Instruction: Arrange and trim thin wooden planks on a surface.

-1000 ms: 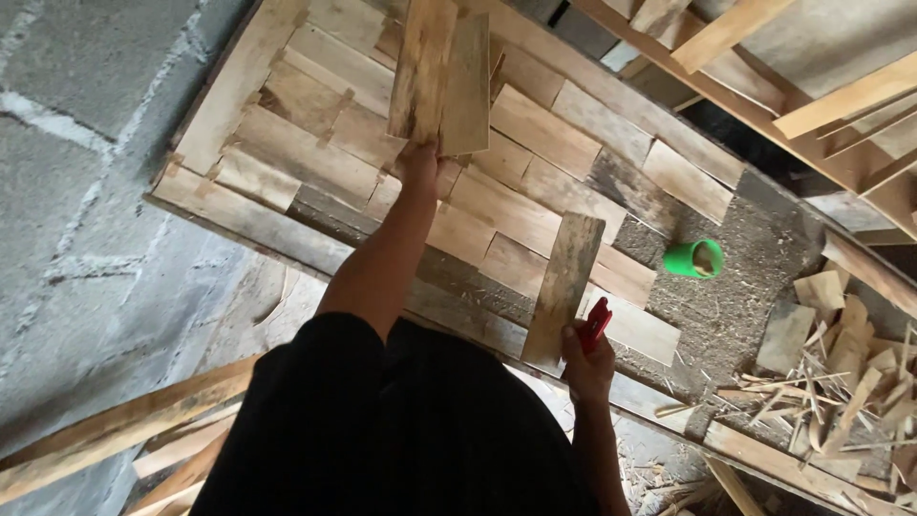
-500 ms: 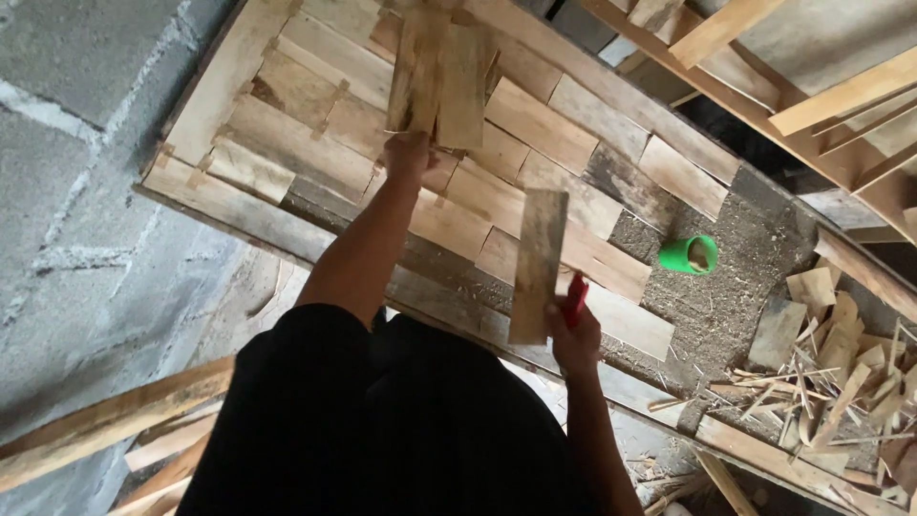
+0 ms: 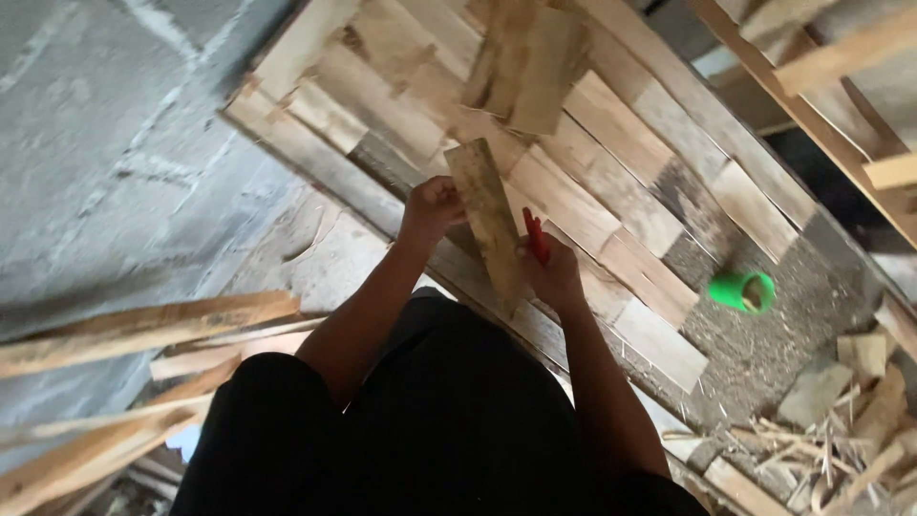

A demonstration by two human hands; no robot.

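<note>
Scene: a person in dark clothing stands over a wooden panel of short planks laid side by side in slanting rows, seen from a head-worn camera looking down.
Left hand: the left hand is curled against the left edge of a narrow wooden slat, fingers folded in; how firmly it grips cannot be told.
Right hand: the right hand is wrapped shut around a red-handled tool and also presses against the slat's right edge near its lower end.
Slat: held nearly upright between both hands, above the panel's near edge, its top tilted slightly left.
Loose boards: two short boards lie stacked on the panel toward its far edge, beyond the slat.
Green cup: a small green cup lies on its side on the grey bare patch at the panel's right end, well apart from the hands.
Surroundings: long rough timbers lie on the concrete floor beyond the panel's left side; wood offcuts and splinters are heaped past its right end.
</note>
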